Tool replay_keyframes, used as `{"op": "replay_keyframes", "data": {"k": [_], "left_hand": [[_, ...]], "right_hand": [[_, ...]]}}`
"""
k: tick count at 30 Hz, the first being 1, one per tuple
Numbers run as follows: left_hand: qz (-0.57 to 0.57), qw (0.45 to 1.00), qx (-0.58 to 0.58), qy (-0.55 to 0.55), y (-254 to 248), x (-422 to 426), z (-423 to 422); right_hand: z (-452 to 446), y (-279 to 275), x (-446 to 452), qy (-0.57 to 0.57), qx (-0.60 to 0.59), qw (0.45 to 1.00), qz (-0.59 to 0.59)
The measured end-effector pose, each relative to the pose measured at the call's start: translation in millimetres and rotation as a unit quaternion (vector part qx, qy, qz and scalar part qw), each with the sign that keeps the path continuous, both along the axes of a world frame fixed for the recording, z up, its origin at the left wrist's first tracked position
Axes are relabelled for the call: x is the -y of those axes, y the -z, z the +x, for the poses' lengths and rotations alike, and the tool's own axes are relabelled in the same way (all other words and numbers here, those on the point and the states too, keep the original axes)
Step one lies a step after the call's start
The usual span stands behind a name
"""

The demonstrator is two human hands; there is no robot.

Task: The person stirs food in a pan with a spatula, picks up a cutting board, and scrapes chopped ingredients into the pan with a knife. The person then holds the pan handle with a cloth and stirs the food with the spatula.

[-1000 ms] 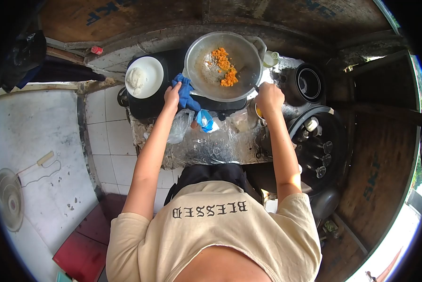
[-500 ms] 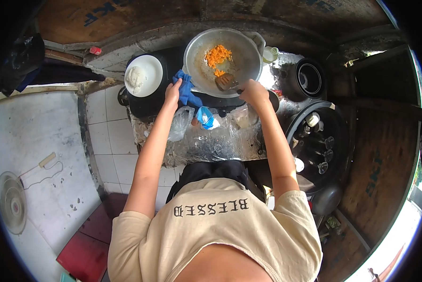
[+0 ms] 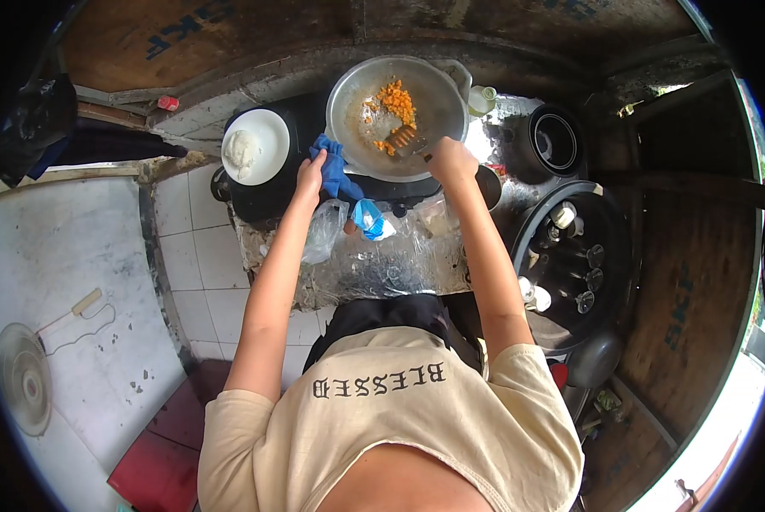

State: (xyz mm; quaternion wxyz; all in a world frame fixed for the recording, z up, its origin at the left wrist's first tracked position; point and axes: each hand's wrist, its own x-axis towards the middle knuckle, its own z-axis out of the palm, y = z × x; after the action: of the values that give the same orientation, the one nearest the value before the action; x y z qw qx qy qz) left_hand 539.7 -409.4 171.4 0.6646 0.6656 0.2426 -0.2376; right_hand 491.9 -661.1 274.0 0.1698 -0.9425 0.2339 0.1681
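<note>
A wide metal wok [image 3: 359, 96] sits on the black stove [image 3: 307, 119], with chopped orange food [image 3: 397, 101] in its base. My left hand [image 3: 312, 175] is closed on a blue cloth [image 3: 336, 171] at the wok's near left edge, where the handle is hidden. My right hand [image 3: 452, 160] grips the handle of a slotted turner [image 3: 401, 136], whose head rests among the orange pieces. To the left, a white plate [image 3: 272, 152] bears a mound of white rice-like food [image 3: 241, 148].
In front of the stove lie a clear plastic bag [image 3: 323, 232] and a blue-and-white packet [image 3: 369, 219] on the foil-covered counter [image 3: 374, 277]. A bottle [image 3: 482, 101], a dark pot [image 3: 556, 138] and a large black basin [image 3: 523, 247] with glasses stand right. A fan [image 3: 23, 375] is far left.
The turner's head has shifted slightly up and left in the wok, moving among the orange pieces, some of which now lie farther left. My left hand stays on the cloth.
</note>
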Motion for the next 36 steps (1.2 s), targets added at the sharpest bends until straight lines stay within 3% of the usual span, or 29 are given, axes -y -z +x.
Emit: {"op": "replay_keyframes", "data": {"k": [2, 5, 8, 11, 13, 15, 17, 19, 22, 31, 36], "left_hand": [[-0.015, 1.0, -0.007, -0.016, 1, 1, 0], [-0.01, 1.0, -0.012, -0.022, -6, 3, -2], [-0.016, 1.0, -0.001, -0.022, 1, 0, 0], [-0.02, 0.999, 0.003, -0.026, 5, 0, -1], [-0.019, 0.999, 0.004, -0.03, 0, 1, -1], [-0.019, 0.999, 0.009, -0.033, -5, 4, -3], [-0.02, 0.999, 0.012, -0.041, 1, 4, -2], [-0.019, 0.999, 0.017, -0.041, 6, 4, -3], [-0.015, 0.999, 0.024, -0.039, 5, 1, 0], [-0.019, 0.999, 0.006, -0.036, 3, 2, -4], [-0.018, 0.999, 0.004, -0.027, 3, -3, -7]], "right_hand": [[-1, -4, 0, 0.005, 0.027, 0.997, -0.068], [18, 42, 13, -0.041, 0.081, 0.991, -0.096], [16, 27, 24, -0.071, 0.076, 0.994, -0.028], [-4, -8, 30, -0.049, 0.132, 0.986, -0.088], [-10, -34, 31, -0.042, 0.051, 0.987, -0.149], [-12, -38, 29, -0.046, -0.001, 0.991, -0.125], [-5, -11, 23, -0.041, -0.025, 0.998, -0.026], [5, 42, 26, -0.031, 0.04, 0.997, 0.05], [14, 47, 19, 0.037, 0.157, 0.979, 0.125], [5, 22, 20, -0.008, 0.037, 0.999, 0.029], [-18, -10, 23, -0.032, 0.135, 0.988, -0.066]]}}
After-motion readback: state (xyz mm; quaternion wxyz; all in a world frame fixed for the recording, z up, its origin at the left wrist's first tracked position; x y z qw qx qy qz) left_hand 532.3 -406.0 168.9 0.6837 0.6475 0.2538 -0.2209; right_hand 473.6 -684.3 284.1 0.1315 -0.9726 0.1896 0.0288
